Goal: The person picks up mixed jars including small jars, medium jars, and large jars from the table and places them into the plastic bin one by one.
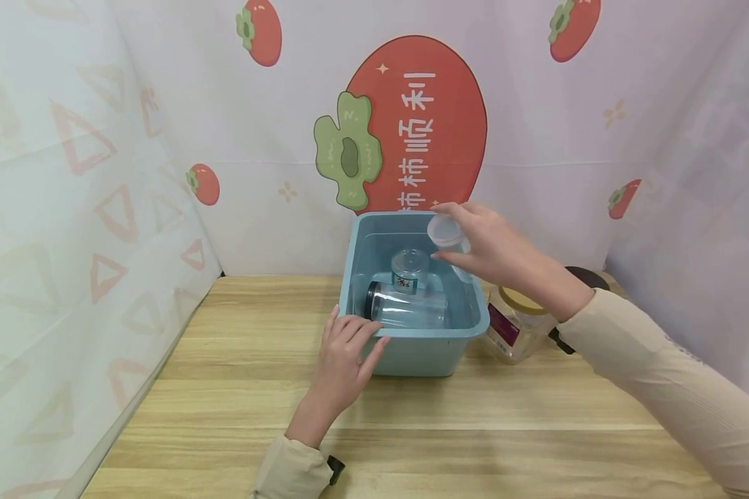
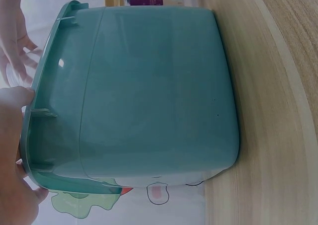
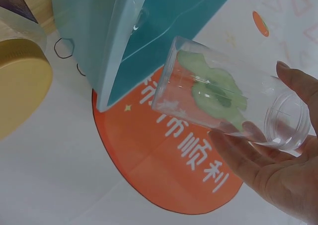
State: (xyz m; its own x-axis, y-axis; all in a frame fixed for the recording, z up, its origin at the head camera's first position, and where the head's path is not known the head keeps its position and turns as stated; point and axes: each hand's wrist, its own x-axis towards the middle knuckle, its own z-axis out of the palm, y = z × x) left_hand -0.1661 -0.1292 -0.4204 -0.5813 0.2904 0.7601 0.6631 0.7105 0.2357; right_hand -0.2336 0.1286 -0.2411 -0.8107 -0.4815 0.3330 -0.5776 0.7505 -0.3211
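Note:
A clear plastic jar (image 3: pixel 213 93) is in my right hand (image 1: pixel 496 246), held by its lidded end between thumb and fingers. It tilts over the right rim of a blue plastic bin (image 1: pixel 412 357). My left hand (image 1: pixel 343 357) grips the bin's front left corner, fingers over the rim and thumb along the outer front. Inside the bin, a clear jar with a black lid (image 1: pixel 408 308) lies on its side. Behind it sits a smaller clear jar with a label (image 1: pixel 410 262).
Right of the bin, on the wooden table (image 1: pixel 237 388), stands a clear jar with a yellow lid (image 1: pixel 524 301) and maroon label. A dark round lid (image 1: pixel 588 278) shows behind my right forearm. A printed cloth (image 1: pixel 274 235) hangs behind the table, with more cloth at both sides.

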